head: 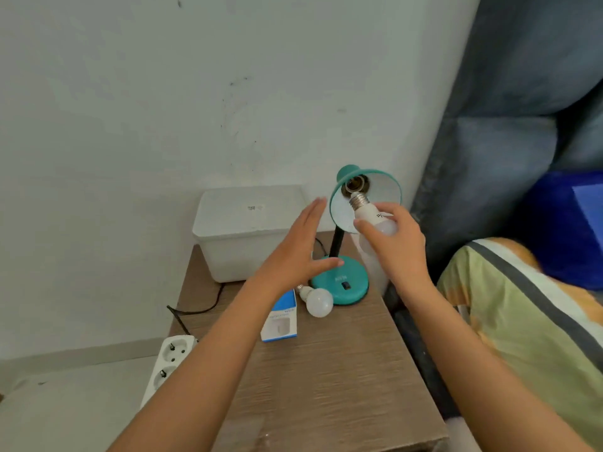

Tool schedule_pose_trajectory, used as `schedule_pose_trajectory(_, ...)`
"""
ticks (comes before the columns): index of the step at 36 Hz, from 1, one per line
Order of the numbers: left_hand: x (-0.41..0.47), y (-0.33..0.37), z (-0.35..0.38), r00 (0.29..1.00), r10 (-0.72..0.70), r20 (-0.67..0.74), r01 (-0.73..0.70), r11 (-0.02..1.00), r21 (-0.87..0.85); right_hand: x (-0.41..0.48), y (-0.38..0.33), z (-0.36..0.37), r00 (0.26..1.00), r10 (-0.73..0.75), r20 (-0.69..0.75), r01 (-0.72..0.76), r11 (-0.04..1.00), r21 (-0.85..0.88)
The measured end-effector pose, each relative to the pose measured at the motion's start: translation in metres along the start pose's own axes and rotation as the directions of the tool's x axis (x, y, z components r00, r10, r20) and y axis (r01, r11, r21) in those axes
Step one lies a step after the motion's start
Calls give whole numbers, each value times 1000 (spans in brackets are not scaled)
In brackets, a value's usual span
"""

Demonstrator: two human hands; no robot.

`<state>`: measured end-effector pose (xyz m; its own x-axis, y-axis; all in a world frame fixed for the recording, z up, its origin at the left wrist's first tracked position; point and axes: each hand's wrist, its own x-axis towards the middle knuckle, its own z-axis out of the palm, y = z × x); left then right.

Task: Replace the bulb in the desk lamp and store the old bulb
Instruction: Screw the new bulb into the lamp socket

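Fingers (362,227) of the right hand (401,249) are gripping a white bulb (368,212), screw base pointing into the shade (381,190); left hand (293,252) is hovering flat alongside. Lamp (339,285) is standing by the table's (326,370) right edge.

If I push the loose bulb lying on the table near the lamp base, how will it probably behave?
The loose bulb lies on its side with a round globe, so it would likely roll, curving toward its narrower screw end. Its smooth frosted surface may be slippery. The lamp base beside it could stop it.
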<state>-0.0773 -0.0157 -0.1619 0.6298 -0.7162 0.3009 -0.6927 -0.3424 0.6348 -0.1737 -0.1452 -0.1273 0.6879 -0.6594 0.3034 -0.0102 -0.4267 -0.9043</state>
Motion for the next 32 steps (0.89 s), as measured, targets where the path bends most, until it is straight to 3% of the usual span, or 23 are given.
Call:
schedule_pose_trajectory(6, 59, 24, 4, 990, 141, -9, -141, 990, -9, 56, -6, -11, 926, 321, 198, -339, 939, 62)
schedule_pose_trajectory(10, 55, 5, 2, 981, 196, 17, -196, 980, 30, 57, 0, 8, 913, 315, 258, -341, 938, 64)
schedule_pose_trajectory(16, 72, -1, 5, 957, 291, -11, -290, 955, 52, 70, 9, 10, 943, 241, 228, -257, 965, 43)
schedule_pose_trajectory(22, 74, -2, 7, 946, 319, -55, -317, 947, 39, 74, 7, 18, 927, 295, 231, -355, 890, 288)
schedule_pose_trajectory(26, 74, -4, 7, 946, 317, -67, -316, 948, 16, 76, 10, 22, 904, 353, 240, -420, 835, 356)
schedule_pose_trajectory(28, 74, -5, 8, 946, 317, -69, -317, 948, 5, 73, 14, 22, 927, 319, 199, -369, 876, 311)
schedule_pose_trajectory(32, 73, -8, 7, 943, 321, -85, -321, 947, 19, 58, 20, 22, 995, 61, 74, -74, 980, 183)
